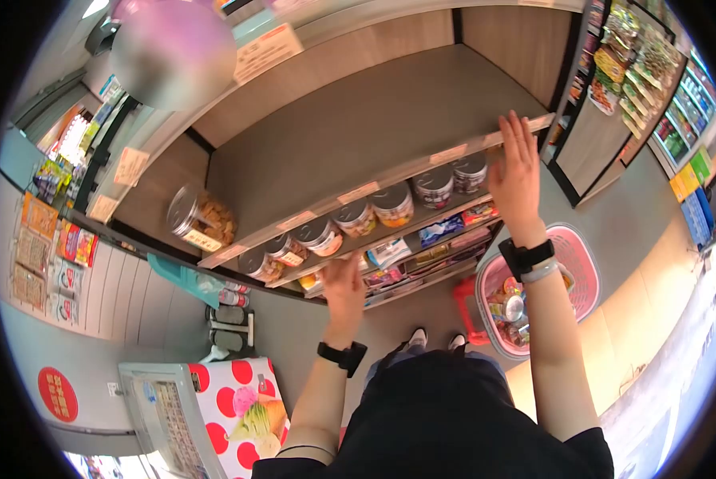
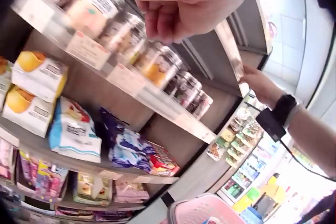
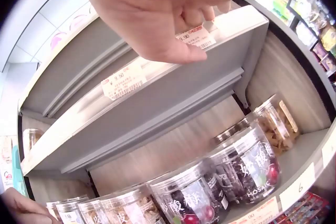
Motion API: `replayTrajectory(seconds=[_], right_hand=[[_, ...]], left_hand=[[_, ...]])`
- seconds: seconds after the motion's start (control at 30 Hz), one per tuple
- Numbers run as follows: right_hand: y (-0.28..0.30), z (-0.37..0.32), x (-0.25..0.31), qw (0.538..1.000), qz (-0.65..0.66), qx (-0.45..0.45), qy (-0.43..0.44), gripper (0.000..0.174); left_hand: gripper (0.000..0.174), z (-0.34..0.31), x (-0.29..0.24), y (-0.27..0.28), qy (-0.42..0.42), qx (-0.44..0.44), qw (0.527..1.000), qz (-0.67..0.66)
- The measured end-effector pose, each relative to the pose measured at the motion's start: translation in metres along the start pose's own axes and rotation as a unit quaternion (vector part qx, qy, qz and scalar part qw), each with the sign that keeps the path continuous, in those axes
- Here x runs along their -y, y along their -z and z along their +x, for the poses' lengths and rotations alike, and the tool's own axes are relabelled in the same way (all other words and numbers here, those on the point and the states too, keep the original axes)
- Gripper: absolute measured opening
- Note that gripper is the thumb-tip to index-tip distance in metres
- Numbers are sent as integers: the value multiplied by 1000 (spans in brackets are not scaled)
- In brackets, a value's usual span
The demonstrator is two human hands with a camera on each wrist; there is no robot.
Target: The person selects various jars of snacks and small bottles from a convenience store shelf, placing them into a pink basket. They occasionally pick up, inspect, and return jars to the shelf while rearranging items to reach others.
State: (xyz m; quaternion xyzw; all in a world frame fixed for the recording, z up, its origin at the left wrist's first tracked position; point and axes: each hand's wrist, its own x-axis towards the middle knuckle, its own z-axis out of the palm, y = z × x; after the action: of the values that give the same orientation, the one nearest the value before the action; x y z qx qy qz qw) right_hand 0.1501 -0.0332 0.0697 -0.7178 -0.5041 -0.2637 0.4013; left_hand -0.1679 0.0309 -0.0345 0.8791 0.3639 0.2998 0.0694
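Observation:
My right hand (image 1: pixel 515 180) rests at the front edge of the upper shelf (image 1: pixel 358 128), near its right end. In the right wrist view its thumb (image 3: pixel 184 52) lies by the price labels on that edge. My left hand (image 1: pixel 344 294) hovers before the row of jars on the shelf below, its fingers loosely curled with nothing in them. Those clear jars have dark lids and hold snacks; one dark jar (image 3: pixel 244 169) shows cherries on its label. A single jar (image 1: pixel 201 218) of brown snacks leans at the upper shelf's left end.
Below the jars lie snack bags, among them a white and blue bag (image 2: pixel 75 129) and a purple bag (image 2: pixel 123 140). A pink basket (image 1: pixel 575 239) with goods stands on the floor at right. An ice-cream freezer (image 1: pixel 154 371) stands at lower left.

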Motion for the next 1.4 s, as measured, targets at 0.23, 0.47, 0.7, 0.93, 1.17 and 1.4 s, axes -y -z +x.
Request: replayTrajectory(seconds=[0.23, 0.47, 0.7, 0.93, 1.17, 1.4], right_hand=[[-4, -1, 3, 1000, 27, -8, -1, 66], [-3, -1, 6, 1000, 23, -3, -7, 65], [0, -1, 4, 1000, 27, 5, -12, 65], [-4, 0, 8, 1000, 22, 3, -13, 67], [0, -2, 15, 999, 42, -23, -20, 67], [28, -61, 95, 933, 289, 210, 40, 78]], left_hand=[[54, 0, 87, 95, 136, -64, 968, 199], [90, 26, 132, 114, 151, 184, 914, 327], [87, 44, 159, 114, 184, 214, 933, 223], [82, 35, 140, 118, 176, 137, 954, 201], [79, 20, 85, 128, 139, 75, 933, 322], [66, 15, 0, 145, 193, 102, 974, -55]])
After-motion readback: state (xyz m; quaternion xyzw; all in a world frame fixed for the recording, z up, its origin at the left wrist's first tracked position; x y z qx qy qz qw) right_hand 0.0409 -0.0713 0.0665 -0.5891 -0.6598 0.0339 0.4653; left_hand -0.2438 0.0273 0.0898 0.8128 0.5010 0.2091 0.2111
